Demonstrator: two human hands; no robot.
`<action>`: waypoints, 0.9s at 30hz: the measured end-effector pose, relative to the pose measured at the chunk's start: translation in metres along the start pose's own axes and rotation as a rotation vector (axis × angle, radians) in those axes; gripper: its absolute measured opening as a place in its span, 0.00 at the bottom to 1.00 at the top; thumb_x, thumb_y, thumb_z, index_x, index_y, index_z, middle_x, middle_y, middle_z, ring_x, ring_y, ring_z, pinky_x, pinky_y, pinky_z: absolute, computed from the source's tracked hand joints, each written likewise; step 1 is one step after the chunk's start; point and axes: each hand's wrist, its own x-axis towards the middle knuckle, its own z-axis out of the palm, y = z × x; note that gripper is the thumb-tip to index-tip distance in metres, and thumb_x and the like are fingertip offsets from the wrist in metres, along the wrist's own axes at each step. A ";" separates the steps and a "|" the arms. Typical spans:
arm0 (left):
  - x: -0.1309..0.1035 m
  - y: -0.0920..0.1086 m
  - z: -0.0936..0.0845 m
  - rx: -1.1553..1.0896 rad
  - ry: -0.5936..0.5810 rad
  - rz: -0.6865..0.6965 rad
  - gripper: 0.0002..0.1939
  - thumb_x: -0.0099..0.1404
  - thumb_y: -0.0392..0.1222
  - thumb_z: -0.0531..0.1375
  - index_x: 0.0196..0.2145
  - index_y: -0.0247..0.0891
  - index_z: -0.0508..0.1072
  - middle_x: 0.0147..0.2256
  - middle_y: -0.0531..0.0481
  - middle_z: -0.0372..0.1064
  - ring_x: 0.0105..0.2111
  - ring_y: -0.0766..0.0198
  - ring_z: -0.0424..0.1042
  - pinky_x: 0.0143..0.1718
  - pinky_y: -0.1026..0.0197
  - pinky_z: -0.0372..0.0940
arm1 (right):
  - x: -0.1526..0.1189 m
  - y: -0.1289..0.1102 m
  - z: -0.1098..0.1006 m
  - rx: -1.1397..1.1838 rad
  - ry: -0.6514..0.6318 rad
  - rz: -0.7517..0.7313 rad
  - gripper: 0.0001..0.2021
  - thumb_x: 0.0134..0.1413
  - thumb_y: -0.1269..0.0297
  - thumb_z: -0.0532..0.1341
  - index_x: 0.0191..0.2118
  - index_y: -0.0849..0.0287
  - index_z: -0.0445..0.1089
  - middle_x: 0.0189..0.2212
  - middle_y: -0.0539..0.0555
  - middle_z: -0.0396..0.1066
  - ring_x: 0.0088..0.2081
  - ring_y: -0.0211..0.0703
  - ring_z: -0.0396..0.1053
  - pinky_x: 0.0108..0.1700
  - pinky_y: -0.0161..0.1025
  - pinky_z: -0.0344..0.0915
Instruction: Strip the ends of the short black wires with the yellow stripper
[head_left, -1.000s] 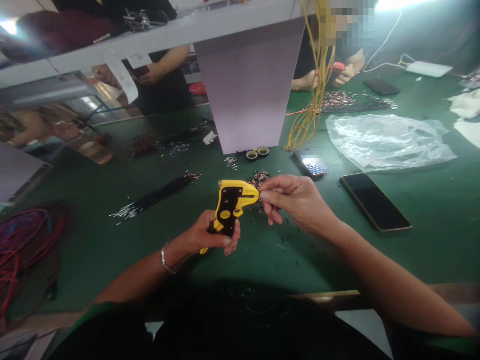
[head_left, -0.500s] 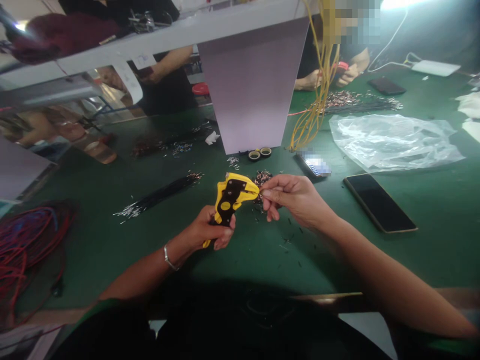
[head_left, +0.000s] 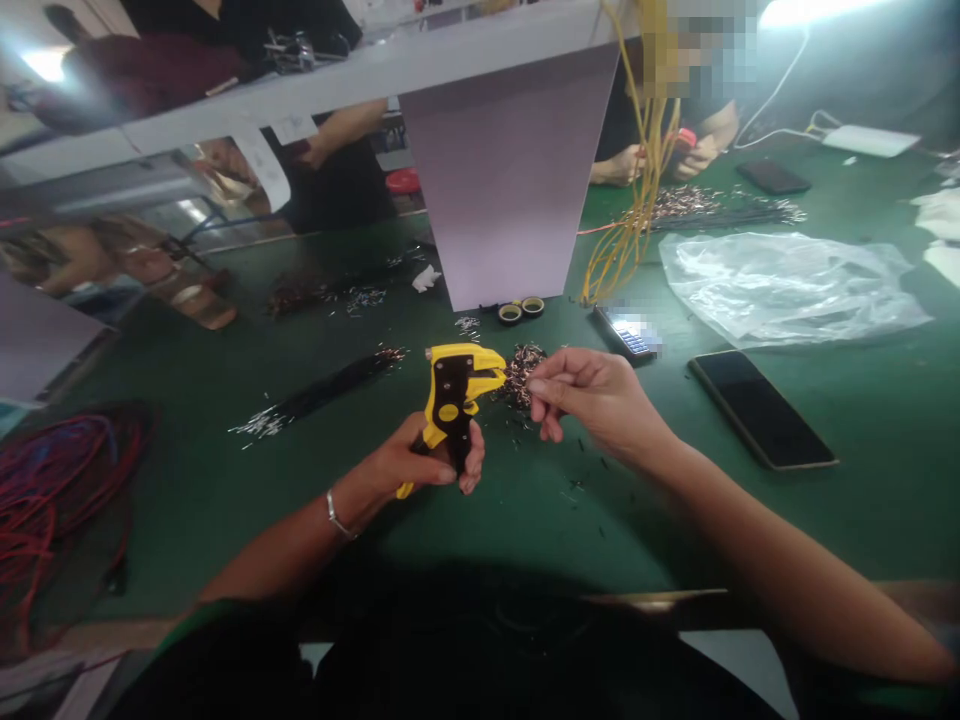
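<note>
My left hand (head_left: 439,460) is closed around the handles of a yellow and black wire stripper (head_left: 452,390), its jaws pointing right with a gap between them. Just right of the jaw tips, my right hand (head_left: 589,395) is pinched, thumb against forefinger. Whatever sits in that pinch is too small to make out. Behind the fingertips, on the green table, lies a pile of short dark wires with copper-coloured ends (head_left: 523,368). A bundle of black wires (head_left: 322,392) rests to the left, with silvery ends on one side and coppery ends on the other.
Two tape rolls (head_left: 520,311) sit by a pale upright panel (head_left: 506,190). To the right are a lit phone (head_left: 624,333), a dark phone (head_left: 761,408) and a clear plastic bag (head_left: 791,285). Red cable coils (head_left: 64,500) lie left. A co-worker's hands (head_left: 697,155) are across the table.
The stripper has drawn slightly left, away from my right fingertips, which were at its jaws. Its handles have spread and its jaws have parted. My right hand has barely moved.
</note>
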 end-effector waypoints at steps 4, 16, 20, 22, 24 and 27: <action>0.002 -0.001 -0.003 -0.007 -0.003 0.003 0.21 0.51 0.35 0.70 0.43 0.32 0.75 0.33 0.44 0.73 0.28 0.61 0.72 0.33 0.54 0.69 | -0.003 -0.004 0.001 -0.043 0.017 0.001 0.10 0.51 0.61 0.68 0.29 0.60 0.69 0.18 0.49 0.71 0.15 0.34 0.67 0.19 0.36 0.65; 0.003 0.002 0.003 0.005 0.025 0.009 0.22 0.50 0.37 0.70 0.43 0.31 0.74 0.33 0.44 0.72 0.30 0.58 0.72 0.34 0.53 0.69 | -0.013 0.000 0.019 -0.158 0.016 0.048 0.09 0.51 0.61 0.67 0.27 0.58 0.69 0.16 0.48 0.69 0.14 0.33 0.65 0.18 0.34 0.62; 0.003 0.001 0.005 0.039 0.027 0.002 0.23 0.49 0.37 0.70 0.44 0.32 0.74 0.33 0.44 0.72 0.31 0.58 0.72 0.35 0.53 0.68 | -0.016 0.001 0.027 -0.203 0.056 0.025 0.07 0.53 0.64 0.64 0.27 0.58 0.68 0.16 0.47 0.68 0.14 0.32 0.64 0.18 0.34 0.62; 0.003 0.001 0.007 0.076 0.023 0.006 0.23 0.50 0.37 0.70 0.45 0.32 0.73 0.33 0.44 0.72 0.32 0.58 0.72 0.36 0.53 0.68 | -0.016 0.003 0.030 -0.249 0.058 0.009 0.07 0.54 0.64 0.63 0.26 0.57 0.68 0.16 0.46 0.68 0.14 0.31 0.64 0.18 0.33 0.61; 0.002 0.002 0.009 0.126 0.018 0.009 0.22 0.51 0.37 0.69 0.44 0.32 0.73 0.33 0.44 0.72 0.32 0.58 0.72 0.37 0.53 0.68 | -0.017 0.005 0.032 -0.297 0.062 -0.008 0.08 0.54 0.64 0.63 0.26 0.57 0.67 0.16 0.46 0.68 0.14 0.31 0.63 0.18 0.33 0.61; 0.002 0.002 0.012 0.173 0.011 0.010 0.21 0.51 0.37 0.69 0.44 0.31 0.73 0.34 0.43 0.72 0.33 0.57 0.72 0.37 0.53 0.68 | -0.019 0.006 0.035 -0.345 0.075 -0.029 0.08 0.54 0.64 0.62 0.26 0.57 0.67 0.17 0.46 0.68 0.15 0.32 0.64 0.18 0.33 0.62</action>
